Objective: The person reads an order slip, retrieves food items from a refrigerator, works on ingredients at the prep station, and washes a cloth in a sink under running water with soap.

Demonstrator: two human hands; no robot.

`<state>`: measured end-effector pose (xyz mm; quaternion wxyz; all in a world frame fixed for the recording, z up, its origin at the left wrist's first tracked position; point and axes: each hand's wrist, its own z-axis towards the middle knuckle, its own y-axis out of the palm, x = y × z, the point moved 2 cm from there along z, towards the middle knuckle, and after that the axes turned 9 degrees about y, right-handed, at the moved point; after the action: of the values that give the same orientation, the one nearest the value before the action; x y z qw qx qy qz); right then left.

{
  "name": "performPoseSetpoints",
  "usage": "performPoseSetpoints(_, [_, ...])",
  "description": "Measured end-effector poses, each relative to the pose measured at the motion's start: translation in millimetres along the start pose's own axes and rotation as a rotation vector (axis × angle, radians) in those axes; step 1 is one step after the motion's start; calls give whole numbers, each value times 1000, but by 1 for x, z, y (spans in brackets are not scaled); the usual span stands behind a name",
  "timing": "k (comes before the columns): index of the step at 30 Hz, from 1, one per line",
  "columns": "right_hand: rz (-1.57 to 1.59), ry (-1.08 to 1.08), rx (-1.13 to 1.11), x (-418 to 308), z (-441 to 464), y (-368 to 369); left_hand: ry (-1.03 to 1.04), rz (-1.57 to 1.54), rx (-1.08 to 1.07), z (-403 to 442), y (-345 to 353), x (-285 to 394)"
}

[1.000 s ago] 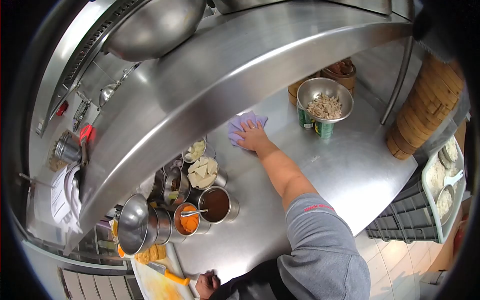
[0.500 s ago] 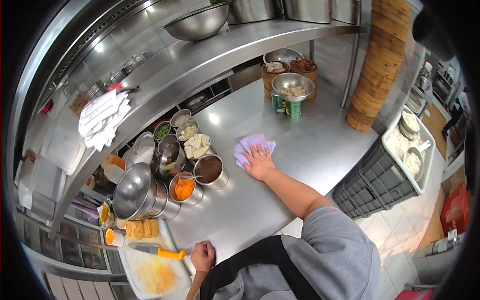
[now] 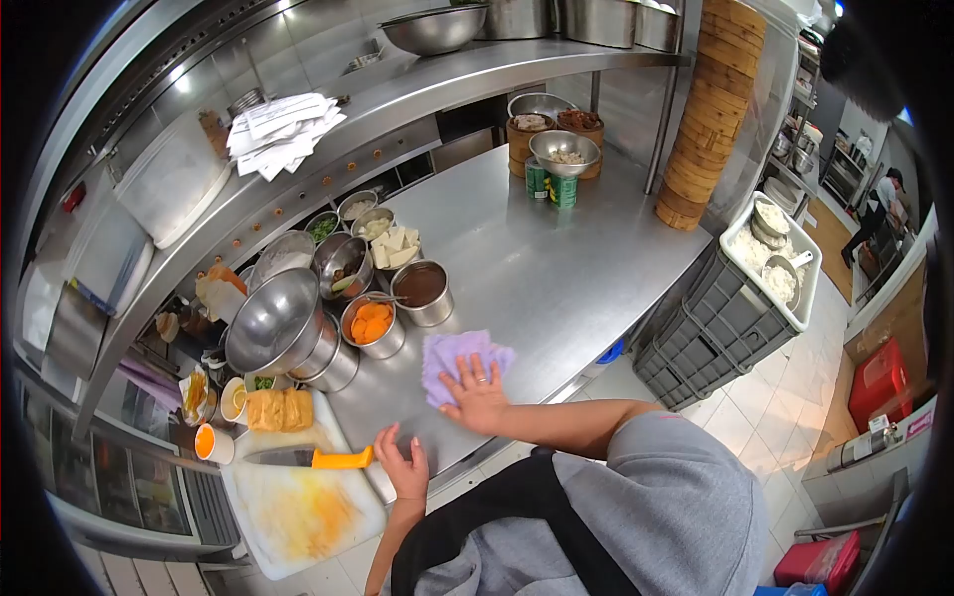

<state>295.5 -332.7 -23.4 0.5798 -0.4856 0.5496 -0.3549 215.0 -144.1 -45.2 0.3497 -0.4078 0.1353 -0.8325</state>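
Note:
My right hand [image 3: 475, 399] lies flat with spread fingers on a crumpled purple cloth [image 3: 447, 356], pressing it to the steel counter near its front edge. Close to the yellow handle of a knife [image 3: 341, 459] is my left hand [image 3: 402, 465], raised, its fingers apart and holding nothing. The knife rests across a stained white cutting board [image 3: 298, 517]. A yellowish-brown block [image 3: 279, 410], cut into sections, sits at the board's far end. Just beyond the cloth stand a metal pot of brown sauce [image 3: 422, 286] and a pot of orange pieces [image 3: 373, 324].
Bowls and pots line the counter's left side, including a large metal bowl [image 3: 276, 320]. At the back, a metal bowl [image 3: 564, 154] stands on green cans. Stacked bamboo steamers [image 3: 711, 114] and grey crates [image 3: 686, 348] are at right. A person [image 3: 879, 209] stands far off.
My right hand and the cloth have come nearer to me along the counter. My left hand has lifted and opened from a curled fist. The camera view has shifted.

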Motion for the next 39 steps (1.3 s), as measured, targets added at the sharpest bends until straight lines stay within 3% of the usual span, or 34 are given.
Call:
performPoseSetpoints(6, [45,-305,-233,-70,-2,24,14,85,-114,9,-1,-1])
performPoseSetpoints(10, [22,-421,-174,-71,0,28,7,123,-265,10,4,1])
performPoseSetpoints(18, [-106,-658,-237,-69,23,15,-22,309,-260,12,10,3])
performPoseSetpoints(39, [-91,-664,-182,-65,21,11,-59,445,-268,14,13,11])
